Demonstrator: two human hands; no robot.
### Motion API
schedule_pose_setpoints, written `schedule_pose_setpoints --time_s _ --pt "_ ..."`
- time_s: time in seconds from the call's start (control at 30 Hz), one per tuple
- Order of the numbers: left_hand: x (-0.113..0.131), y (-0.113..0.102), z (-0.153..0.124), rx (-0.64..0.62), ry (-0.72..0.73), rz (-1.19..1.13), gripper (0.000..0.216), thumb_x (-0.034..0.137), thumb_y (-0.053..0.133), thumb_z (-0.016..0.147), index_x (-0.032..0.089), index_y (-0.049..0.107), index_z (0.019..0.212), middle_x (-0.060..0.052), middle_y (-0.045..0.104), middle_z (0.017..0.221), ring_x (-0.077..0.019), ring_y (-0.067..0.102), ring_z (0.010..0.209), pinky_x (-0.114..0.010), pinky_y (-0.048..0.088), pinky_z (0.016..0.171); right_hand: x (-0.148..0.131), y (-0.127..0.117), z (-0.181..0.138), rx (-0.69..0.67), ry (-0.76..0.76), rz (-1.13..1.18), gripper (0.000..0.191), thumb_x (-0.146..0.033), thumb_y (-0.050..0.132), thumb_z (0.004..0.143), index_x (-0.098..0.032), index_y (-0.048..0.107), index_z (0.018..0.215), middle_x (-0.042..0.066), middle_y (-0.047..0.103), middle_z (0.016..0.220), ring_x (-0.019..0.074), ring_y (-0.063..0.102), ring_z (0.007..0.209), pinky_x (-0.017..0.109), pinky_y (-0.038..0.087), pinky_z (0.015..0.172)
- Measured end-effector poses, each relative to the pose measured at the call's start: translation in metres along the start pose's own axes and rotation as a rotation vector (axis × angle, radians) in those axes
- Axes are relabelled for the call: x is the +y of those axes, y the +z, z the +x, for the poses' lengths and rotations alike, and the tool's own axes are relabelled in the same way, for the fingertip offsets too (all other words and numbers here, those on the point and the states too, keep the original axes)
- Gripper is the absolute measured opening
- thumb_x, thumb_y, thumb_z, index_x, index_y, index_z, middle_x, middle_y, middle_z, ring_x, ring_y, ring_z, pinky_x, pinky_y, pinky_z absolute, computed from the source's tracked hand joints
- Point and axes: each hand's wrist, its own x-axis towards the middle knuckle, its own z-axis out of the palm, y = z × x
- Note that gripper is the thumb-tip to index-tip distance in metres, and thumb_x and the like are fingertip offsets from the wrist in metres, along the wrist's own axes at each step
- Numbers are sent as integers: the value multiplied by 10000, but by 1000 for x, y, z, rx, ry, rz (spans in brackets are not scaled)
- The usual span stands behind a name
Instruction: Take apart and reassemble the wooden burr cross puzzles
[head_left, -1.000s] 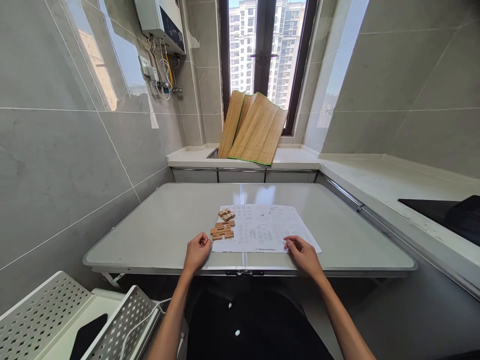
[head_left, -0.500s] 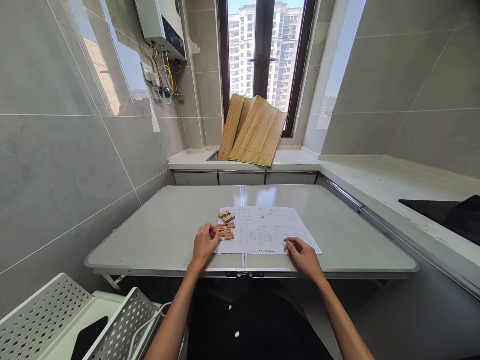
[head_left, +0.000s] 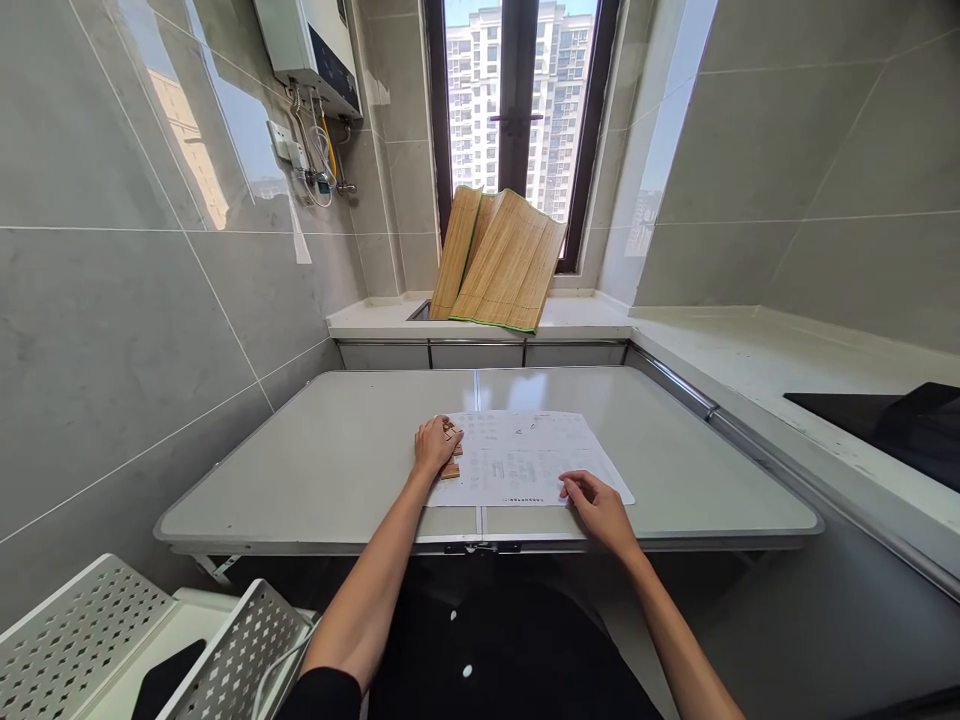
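My left hand [head_left: 433,447] reaches over the left side of a white printed sheet [head_left: 525,450]. Its fingers and thumb are closed around a small cluster of interlocking wooden puzzle pieces [head_left: 452,431], which they partly cover. Just below it, notched wooden pieces [head_left: 450,470] lie on the sheet, partly hidden by the hand. Near the sheet's lower right, my right hand [head_left: 598,508] rests with loosely bent fingers. Its thumb and forefinger are slightly apart, and nothing shows between them.
The white folding table [head_left: 675,470] has a seam down its middle. Behind it, a bamboo mat [head_left: 510,260] leans by the window on a white counter [head_left: 585,318]. White perforated baskets [head_left: 82,630] stand at the lower left. A black object [head_left: 892,425] sits on the right counter.
My left hand has moved forward and right from the notched pieces onto the wooden cluster, now gripping it. My right hand stays in place on the sheet. The view has shifted slightly.
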Motion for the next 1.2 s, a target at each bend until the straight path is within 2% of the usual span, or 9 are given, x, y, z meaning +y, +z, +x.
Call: schedule_pose_setpoints --time_s 0.1,0.3,0.47,0.57,0.7,0.87,1.0,1.2 --pt "-6 -2 3 -19 30 1 372 378 700 861 214 642 1189 -101 699 1256 -308 585 1192 -396 420 1009 1 0 0 7 -8 -2 413 -582 548 940 -209 705 1026 54 755 805 210 677 721 319 517 734" --pt "-10 -6 7 -39 74 -47 467 406 740 824 210 618 1230 -99 710 1222 -311 590 1182 -392 456 979 -1 -2 0 5 7 10 398 -578 556 938 -218 703 1022 47 754 808 209 682 735 312 520 743" --pt "4 -15 2 -24 86 -139 476 437 680 883 198 588 1285 -131 708 1180 -331 582 1194 -430 484 960 -2 -1 0 5 5 6 401 -579 550 937 -218 706 1015 48 751 801 209 676 716 312 517 727" --pt "27 -19 -18 -42 174 -208 490 445 675 899 214 574 1319 -125 684 1230 -309 594 1178 -425 488 972 -1 0 0 12 2 11 407 -579 557 932 -214 713 1020 55 756 804 213 678 712 319 517 724" --pt "63 -18 -67 -151 333 -276 570 502 761 835 254 589 1319 -71 692 1203 -262 629 1120 -366 507 963 1 1 1 20 -6 19 420 -588 556 930 -209 714 1020 59 756 795 215 673 703 327 519 727" --pt "92 -15 -116 -300 483 -397 652 546 757 833 241 559 1375 -108 651 1250 -288 595 1185 -409 488 1023 1 0 2 10 -16 18 433 -598 546 933 -207 706 1025 60 758 805 216 673 709 327 522 721" --pt "99 -14 -127 -352 494 -375 648 490 792 816 239 568 1370 -121 648 1248 -311 582 1195 -442 485 1029 -1 0 1 7 -13 2 413 -580 545 937 -212 710 1026 55 760 806 220 681 722 328 524 715" --pt "96 -4 -132 -345 471 -340 682 476 820 795 214 561 1370 -129 658 1240 -326 586 1179 -459 490 1016 -6 -2 1 -56 -50 -74 385 -546 548 947 -222 730 1046 60 768 892 227 683 787 330 516 730"
